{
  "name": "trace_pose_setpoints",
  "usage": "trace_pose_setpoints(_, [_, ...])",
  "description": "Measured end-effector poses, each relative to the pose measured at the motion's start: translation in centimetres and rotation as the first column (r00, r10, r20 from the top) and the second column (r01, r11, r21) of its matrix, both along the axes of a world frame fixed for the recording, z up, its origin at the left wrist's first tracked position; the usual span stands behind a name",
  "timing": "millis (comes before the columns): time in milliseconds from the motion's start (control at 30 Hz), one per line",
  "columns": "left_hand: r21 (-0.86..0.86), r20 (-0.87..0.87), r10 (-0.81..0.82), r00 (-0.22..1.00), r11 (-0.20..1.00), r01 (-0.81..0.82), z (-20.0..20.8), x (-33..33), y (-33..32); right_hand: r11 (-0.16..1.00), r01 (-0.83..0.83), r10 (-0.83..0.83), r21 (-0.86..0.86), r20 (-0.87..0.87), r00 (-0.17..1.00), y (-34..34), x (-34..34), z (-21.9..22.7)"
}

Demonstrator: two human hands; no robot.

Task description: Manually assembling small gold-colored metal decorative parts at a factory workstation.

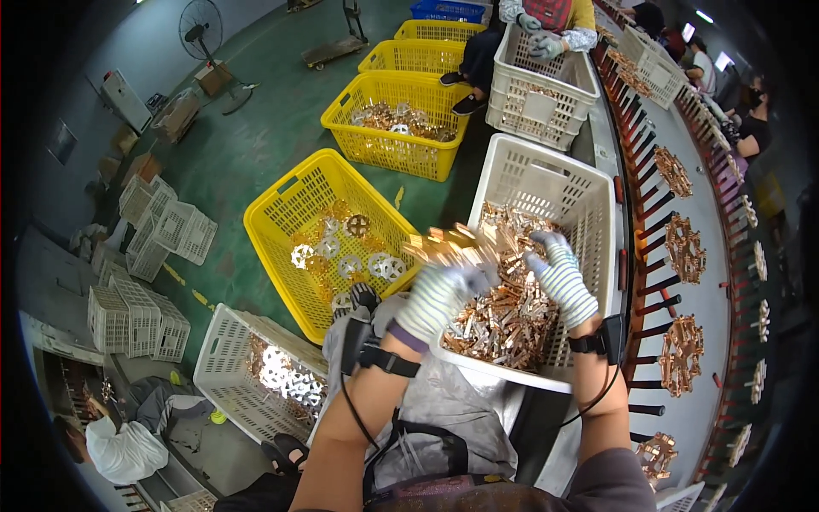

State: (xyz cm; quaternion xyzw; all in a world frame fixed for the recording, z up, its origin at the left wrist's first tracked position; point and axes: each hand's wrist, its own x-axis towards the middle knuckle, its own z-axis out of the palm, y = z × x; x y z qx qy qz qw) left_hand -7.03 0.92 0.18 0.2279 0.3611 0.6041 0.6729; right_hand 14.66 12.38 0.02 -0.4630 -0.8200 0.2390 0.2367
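Observation:
My left hand (437, 297), in a striped glove, is closed on a copper-coloured metal part (454, 245). Motion blurs the part, so its exact shape cannot be made out. It is over the left side of a white plastic crate (527, 158) full of small copper-coloured metal pieces (503, 328). My right hand (561, 277), gloved the same way, is over the pieces on the crate's right side. Its thumb and fingers are apart, and I see nothing held between them.
At left, a yellow crate (286, 192) holds round silver and copper plates. A white crate (217, 375) of shiny parts is below it. On my right runs a line with dark rods (653, 311) and copper-coloured ring assemblies (682, 354). A co-worker's gloved hands (546, 41) are above a far crate.

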Motion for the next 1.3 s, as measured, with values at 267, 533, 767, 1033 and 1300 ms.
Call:
trace_pose_setpoints(267, [0.122, -0.055, -0.196, 0.979, 0.972, 0.201, 3.3, 0.6, -3.8, 0.968, -0.102, 0.088, -0.230, -0.069, 0.994, -2.6, -2.4, 0.5])
trace_pose_setpoints(533, [-0.007, -0.940, -0.117, 0.321, 0.946, 0.324, -0.7, 2.4, -4.9, 0.979, -0.131, 0.130, -0.154, -0.018, 0.991, -5.3, -4.8, 7.8])
trace_pose_setpoints(767, [0.006, -0.932, -0.111, 0.346, 0.947, 0.320, -1.9, 1.6, -3.9, 1.000, 0.018, -0.018, 0.001, 0.330, 0.944, -7.0, 6.2, 15.1])
trace_pose_setpoints(1033, [-0.002, -0.802, -0.222, 0.554, 0.929, 0.370, -3.3, 3.6, -2.9, 0.675, 0.659, -0.586, -0.332, 0.303, 0.752, -17.6, 30.2, 17.3])
trace_pose_setpoints(1300, [-0.040, -0.797, -0.254, 0.548, 0.927, 0.372, -3.2, 3.8, -2.5, 0.552, 0.292, -0.578, -0.781, -0.106, 0.809, -22.4, 30.3, 17.1])
